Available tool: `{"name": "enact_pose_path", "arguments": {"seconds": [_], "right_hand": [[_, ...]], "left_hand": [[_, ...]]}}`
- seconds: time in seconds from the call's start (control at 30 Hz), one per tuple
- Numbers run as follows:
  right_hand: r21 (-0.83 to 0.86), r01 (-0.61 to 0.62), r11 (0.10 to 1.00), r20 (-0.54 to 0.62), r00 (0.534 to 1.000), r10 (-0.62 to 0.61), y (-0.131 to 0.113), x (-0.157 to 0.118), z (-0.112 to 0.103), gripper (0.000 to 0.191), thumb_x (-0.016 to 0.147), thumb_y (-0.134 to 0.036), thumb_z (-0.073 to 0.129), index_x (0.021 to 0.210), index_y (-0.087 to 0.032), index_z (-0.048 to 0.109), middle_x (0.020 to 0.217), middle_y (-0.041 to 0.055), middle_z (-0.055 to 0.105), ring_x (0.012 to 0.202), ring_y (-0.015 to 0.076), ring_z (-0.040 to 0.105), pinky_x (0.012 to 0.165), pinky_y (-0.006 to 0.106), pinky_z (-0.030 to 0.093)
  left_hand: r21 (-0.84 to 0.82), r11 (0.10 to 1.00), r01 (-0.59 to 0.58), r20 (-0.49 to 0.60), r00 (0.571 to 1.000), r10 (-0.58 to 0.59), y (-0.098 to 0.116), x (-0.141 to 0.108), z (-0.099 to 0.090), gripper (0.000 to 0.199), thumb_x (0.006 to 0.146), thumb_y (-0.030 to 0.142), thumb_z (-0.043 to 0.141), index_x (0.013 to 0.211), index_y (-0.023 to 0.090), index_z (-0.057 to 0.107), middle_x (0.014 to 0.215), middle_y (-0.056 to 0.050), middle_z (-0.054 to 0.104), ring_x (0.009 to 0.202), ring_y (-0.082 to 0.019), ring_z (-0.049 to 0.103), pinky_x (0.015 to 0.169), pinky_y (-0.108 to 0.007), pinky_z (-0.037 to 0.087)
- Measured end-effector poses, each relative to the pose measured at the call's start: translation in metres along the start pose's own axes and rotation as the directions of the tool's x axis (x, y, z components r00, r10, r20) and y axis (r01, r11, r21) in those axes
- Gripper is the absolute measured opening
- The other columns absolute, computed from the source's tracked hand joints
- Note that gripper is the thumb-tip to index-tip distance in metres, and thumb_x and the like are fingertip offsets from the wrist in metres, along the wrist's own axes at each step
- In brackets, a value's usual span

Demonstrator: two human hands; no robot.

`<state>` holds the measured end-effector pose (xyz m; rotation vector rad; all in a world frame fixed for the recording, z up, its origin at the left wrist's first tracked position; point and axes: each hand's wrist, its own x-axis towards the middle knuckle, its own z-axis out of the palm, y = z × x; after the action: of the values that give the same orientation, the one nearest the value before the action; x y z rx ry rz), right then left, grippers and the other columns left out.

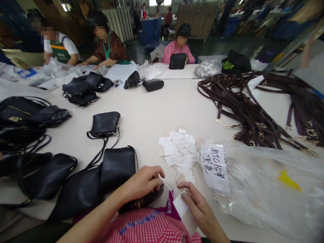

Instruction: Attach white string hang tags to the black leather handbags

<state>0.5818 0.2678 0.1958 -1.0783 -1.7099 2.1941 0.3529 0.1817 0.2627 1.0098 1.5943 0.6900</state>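
My right hand (198, 206) pinches a white hang tag (180, 206) between thumb and fingers at the table's front edge. From the tag a thin white string (168, 185) loops across to my left hand (145, 182), whose thumb and forefinger are closed around its other end. Under my left hand lies a small black bag (154, 196) with a gold-coloured fitting, partly hidden by the hand and forearm. Just beyond it, another black shoulder bag (117, 168) rests on the table. Several loose tags with strings (181, 148) are heaped ahead of my hands.
More black bags (32, 113) crowd the left side. Dark brown straps (238, 98) with metal clips are piled at right, behind a clear plastic bag (260, 182) with a handwritten paper label (215, 167). Across the white table (172, 104), several people work; one handles a black bag (177, 61).
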Motion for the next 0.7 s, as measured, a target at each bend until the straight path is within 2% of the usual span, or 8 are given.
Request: {"name": "enact_pose_path", "arguments": {"seconds": [0.1, 0.2, 0.3, 0.37, 0.47, 0.57, 0.63, 0.7], "right_hand": [[0.091, -0.06, 0.994, 0.137, 0.989, 0.047, -0.004, 0.007, 0.013, 0.062, 0.082, -0.057, 0.066, 0.134, -0.027, 0.051, 0.07, -0.003, 0.058, 0.061, 0.0154, 0.049, 0.056, 0.026, 0.036], [0.116, -0.095, 0.989, 0.249, 0.966, 0.064, -0.01, 0.013, 0.028, 0.047, 0.08, -0.058, 0.067, 0.11, -0.022, 0.069, 0.073, -0.0007, 0.062, 0.065, 0.016, 0.05, 0.059, 0.027, 0.036], [0.089, -0.081, 0.993, 0.28, 0.959, 0.053, -0.01, 0.016, 0.036, 0.044, 0.08, -0.061, 0.065, 0.088, -0.018, 0.072, 0.069, -0.0016, 0.059, 0.061, 0.0128, 0.044, 0.057, 0.025, 0.031], [0.084, -0.093, 0.992, 0.277, 0.959, 0.066, -0.006, 0.015, 0.034, 0.044, 0.081, -0.061, 0.064, 0.082, -0.017, 0.069, 0.065, -0.0032, 0.053, 0.059, 0.0109, 0.04, 0.055, 0.024, 0.029], [0.089, -0.126, 0.988, 0.257, 0.961, 0.1, 0.002, 0.01, 0.022, 0.041, 0.081, -0.059, 0.066, 0.075, -0.018, 0.064, 0.061, -0.0054, 0.044, 0.056, 0.0093, 0.036, 0.053, 0.023, 0.026], [0.111, -0.146, 0.983, 0.244, 0.963, 0.116, 0.008, 0.005, 0.007, 0.041, 0.078, -0.057, 0.069, 0.096, -0.021, 0.065, 0.06, -0.0077, 0.039, 0.053, 0.009, 0.035, 0.05, 0.023, 0.025], [0.105, -0.155, 0.982, 0.235, 0.964, 0.127, 0.01, 0.002, 0.0, 0.044, 0.078, -0.057, 0.069, 0.103, -0.022, 0.065, 0.062, -0.0069, 0.044, 0.055, 0.0098, 0.039, 0.051, 0.023, 0.028], [0.079, -0.158, 0.984, 0.232, 0.963, 0.136, 0.009, 0.0, -0.004, 0.039, 0.08, -0.058, 0.067, 0.094, -0.021, 0.065, 0.066, -0.0046, 0.049, 0.059, 0.0111, 0.043, 0.054, 0.023, 0.03]], "left_hand": [[0.114, 0.992, -0.054, 0.061, 0.997, 0.048, 0.011, 0.001, 0.005, 0.022, 0.08, 0.017, 0.053, 0.099, 0.02, 0.065, 0.066, 0.003, 0.066, 0.061, -0.012, 0.057, 0.063, -0.022, 0.043], [0.174, 0.979, -0.103, 0.111, 0.99, 0.084, 0.019, 0.007, 0.012, 0.025, 0.081, 0.016, 0.054, 0.103, 0.021, 0.064, 0.065, 0.003, 0.065, 0.06, -0.012, 0.056, 0.062, -0.022, 0.043], [0.258, 0.958, -0.124, 0.117, 0.988, 0.097, 0.022, 0.014, 0.014, 0.027, 0.08, 0.015, 0.057, 0.106, 0.02, 0.064, 0.064, 0.003, 0.063, 0.06, -0.013, 0.055, 0.061, -0.022, 0.04], [0.241, 0.964, -0.115, 0.134, 0.987, 0.084, 0.021, 0.016, 0.013, 0.018, 0.079, 0.016, 0.059, 0.095, 0.019, 0.066, 0.064, 0.003, 0.062, 0.059, -0.012, 0.054, 0.059, -0.021, 0.04], [0.044, 0.998, -0.044, 0.185, 0.982, 0.035, 0.012, 0.016, 0.006, 0.012, 0.079, 0.016, 0.054, 0.082, 0.016, 0.066, 0.064, 0.001, 0.062, 0.059, -0.012, 0.057, 0.057, -0.021, 0.043], [-0.088, 0.996, 0.018, 0.19, 0.982, -0.001, -0.001, 0.014, -0.001, 0.02, 0.08, 0.013, 0.046, 0.088, 0.015, 0.065, 0.071, -0.001, 0.066, 0.064, -0.013, 0.062, 0.059, -0.021, 0.046], [-0.088, 0.995, 0.04, 0.179, 0.984, -0.023, -0.006, 0.013, -0.004, 0.022, 0.08, 0.013, 0.045, 0.092, 0.015, 0.063, 0.074, -0.002, 0.068, 0.064, -0.013, 0.063, 0.059, -0.022, 0.047], [-0.015, 0.999, 0.048, 0.152, 0.987, -0.045, -0.006, 0.013, -0.008, 0.017, 0.08, 0.016, 0.049, 0.088, 0.015, 0.063, 0.071, 0.0, 0.066, 0.06, -0.013, 0.061, 0.056, -0.021, 0.046]]}}
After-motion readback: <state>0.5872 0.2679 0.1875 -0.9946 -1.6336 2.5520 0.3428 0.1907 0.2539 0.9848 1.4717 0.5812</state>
